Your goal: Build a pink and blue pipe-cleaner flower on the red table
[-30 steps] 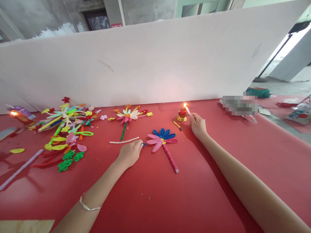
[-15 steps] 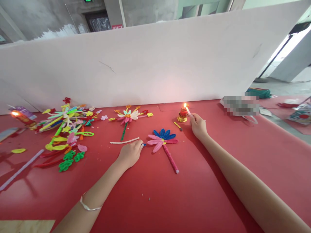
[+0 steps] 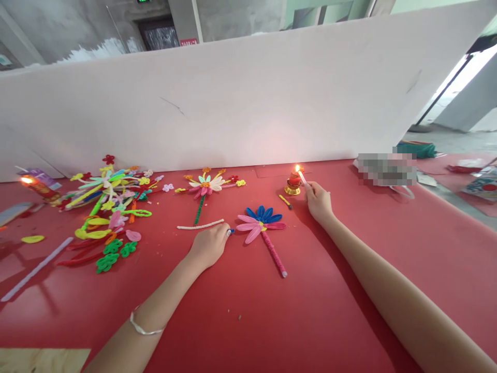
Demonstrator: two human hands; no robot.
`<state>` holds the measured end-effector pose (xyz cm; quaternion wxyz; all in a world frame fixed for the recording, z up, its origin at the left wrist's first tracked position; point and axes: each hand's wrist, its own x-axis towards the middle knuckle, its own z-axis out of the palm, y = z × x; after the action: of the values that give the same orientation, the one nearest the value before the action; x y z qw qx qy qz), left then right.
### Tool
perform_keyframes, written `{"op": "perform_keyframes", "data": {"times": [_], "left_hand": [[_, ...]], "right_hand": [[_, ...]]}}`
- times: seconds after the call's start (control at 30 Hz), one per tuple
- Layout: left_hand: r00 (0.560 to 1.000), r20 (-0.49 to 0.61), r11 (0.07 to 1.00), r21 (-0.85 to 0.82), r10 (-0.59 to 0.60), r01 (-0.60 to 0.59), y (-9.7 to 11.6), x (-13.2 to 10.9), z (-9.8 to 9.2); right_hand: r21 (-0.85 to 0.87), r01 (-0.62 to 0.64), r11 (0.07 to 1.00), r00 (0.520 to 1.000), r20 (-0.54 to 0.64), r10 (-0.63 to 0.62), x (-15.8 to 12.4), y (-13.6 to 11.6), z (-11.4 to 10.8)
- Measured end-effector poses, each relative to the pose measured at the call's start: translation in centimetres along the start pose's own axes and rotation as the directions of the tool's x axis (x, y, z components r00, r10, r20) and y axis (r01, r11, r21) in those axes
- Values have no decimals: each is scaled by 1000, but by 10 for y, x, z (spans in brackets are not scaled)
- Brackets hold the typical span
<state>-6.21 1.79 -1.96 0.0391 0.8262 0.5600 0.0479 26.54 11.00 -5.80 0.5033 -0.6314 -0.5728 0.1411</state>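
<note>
My right hand (image 3: 319, 202) is closed on a thin white stick (image 3: 302, 177), and the stick's tip is in the flame of a small red candle (image 3: 293, 182) on a gold base. My left hand (image 3: 209, 243) rests on the red table (image 3: 310, 311), its fingers curled round a small blue piece (image 3: 231, 231). Just right of that hand lies a pink and blue pipe-cleaner flower (image 3: 261, 223) with a pink stem. A white pipe cleaner (image 3: 200, 226) lies just beyond my left hand. A small yellow stick (image 3: 284, 201) lies near the candle.
A pile of coloured pipe-cleaner flowers (image 3: 108, 202) fills the left of the table. Another flower (image 3: 205, 185) with a green stem lies at the back middle. A second lit candle (image 3: 37, 186) burns far left. A white board (image 3: 248, 103) walls the table's far edge.
Both hands have stayed where they were, and only the view has shifted slightly.
</note>
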Motion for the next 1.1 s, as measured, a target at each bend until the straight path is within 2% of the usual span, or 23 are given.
{"op": "perform_keyframes", "data": {"times": [0.47, 1.1], "left_hand": [[1000, -1, 1000, -16, 5, -5, 0, 0, 0], [1000, -4, 1000, -4, 16, -16, 0, 0, -1]], "right_hand": [[-44, 11, 999, 1000, -13, -12, 3, 5, 2], [-56, 16, 998, 999, -47, -18, 1, 1, 1]]}}
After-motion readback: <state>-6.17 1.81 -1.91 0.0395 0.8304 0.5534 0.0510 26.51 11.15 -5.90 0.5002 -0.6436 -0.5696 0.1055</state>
